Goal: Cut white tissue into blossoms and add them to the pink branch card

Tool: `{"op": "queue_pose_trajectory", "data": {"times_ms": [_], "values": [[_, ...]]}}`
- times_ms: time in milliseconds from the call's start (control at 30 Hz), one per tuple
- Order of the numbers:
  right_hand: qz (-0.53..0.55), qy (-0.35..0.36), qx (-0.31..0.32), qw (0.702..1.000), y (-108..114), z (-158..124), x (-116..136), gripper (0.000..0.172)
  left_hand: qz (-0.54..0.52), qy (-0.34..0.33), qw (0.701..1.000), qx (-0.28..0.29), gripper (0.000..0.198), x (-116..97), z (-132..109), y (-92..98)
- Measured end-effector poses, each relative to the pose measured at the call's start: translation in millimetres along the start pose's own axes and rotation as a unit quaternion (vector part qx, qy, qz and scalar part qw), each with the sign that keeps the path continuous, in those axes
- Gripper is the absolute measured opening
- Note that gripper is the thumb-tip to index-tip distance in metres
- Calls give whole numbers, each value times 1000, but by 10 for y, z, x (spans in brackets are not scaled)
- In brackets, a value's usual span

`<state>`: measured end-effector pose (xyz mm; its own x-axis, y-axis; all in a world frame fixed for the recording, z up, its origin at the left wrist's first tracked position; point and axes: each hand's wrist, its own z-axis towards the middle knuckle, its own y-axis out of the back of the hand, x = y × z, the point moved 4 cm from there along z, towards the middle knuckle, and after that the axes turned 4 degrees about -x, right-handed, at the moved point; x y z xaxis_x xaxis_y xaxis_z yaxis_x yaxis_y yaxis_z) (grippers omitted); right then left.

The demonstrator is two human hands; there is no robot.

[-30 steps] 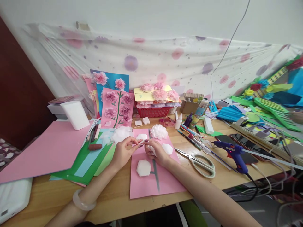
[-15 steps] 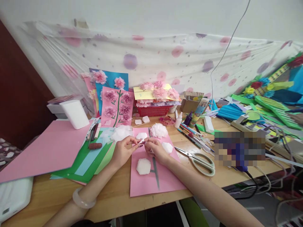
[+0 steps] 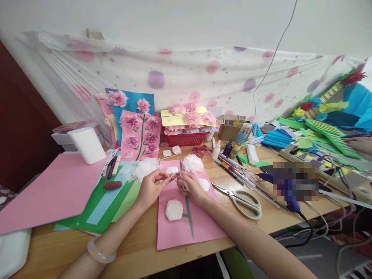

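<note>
Over the pink card [image 3: 168, 238], my left hand [image 3: 154, 188] and my right hand [image 3: 192, 188] meet fingertip to fingertip. A thin sliver of white tissue paper [image 3: 173, 174] shows between them, pinched from both sides. More white shows under the curled fingers of my right hand; its full shape is hidden. On the card lie a white octagonal paper pad [image 3: 173, 209] on a painted grey-green stem [image 3: 189, 221], a second pad [image 3: 204, 184] partly behind my right hand, and another [image 3: 171, 169] just beyond the fingertips. A fluffy white paper flower [image 3: 192, 163] sits at the top.
Scissors [image 3: 242, 199] lie right of the card, near pencils [image 3: 229, 171] and a blue glue gun [image 3: 290, 197] with a cord. Left are green sheets [image 3: 78, 221] and loose white tissue [image 3: 147, 167]. Behind stands a red basket [image 3: 186, 138]. Another person's hand [image 3: 360, 144] is far right.
The camera view has shifted slightly, so the table appears lower and further left. My hands stay together over the card; the white paper between the fingertips now shows as a thinner sliver.
</note>
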<state>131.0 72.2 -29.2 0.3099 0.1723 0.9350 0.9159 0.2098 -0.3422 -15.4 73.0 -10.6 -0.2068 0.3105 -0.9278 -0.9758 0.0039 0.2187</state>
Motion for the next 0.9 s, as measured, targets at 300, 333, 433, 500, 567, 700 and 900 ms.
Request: {"op": "queue_pose_trajectory", "data": {"times_ms": [300,333,433,500,567,700,900], "values": [[-62,6,-5,998,5,-23,157,17,-37,10,999,18,18,-56,6,-28],[-69,8,-4,998,7,-20,160,17,-31,7,999,19,19,-72,1,-30],[-90,13,-9,996,11,-11,132,17,14,-11,1000,7,19,-99,-28,-28],[-100,16,-14,995,11,-8,93,15,33,-18,999,-5,19,-91,-51,-27],[-107,19,-18,994,10,-12,55,14,17,-8,1000,-7,19,-66,-71,-32],[-122,32,-22,992,9,-42,29,14,-45,41,998,9,25,-33,-93,-45],[-159,69,-35,984,9,-89,80,11,-53,31,998,6,24,-64,-100,-54]]}}
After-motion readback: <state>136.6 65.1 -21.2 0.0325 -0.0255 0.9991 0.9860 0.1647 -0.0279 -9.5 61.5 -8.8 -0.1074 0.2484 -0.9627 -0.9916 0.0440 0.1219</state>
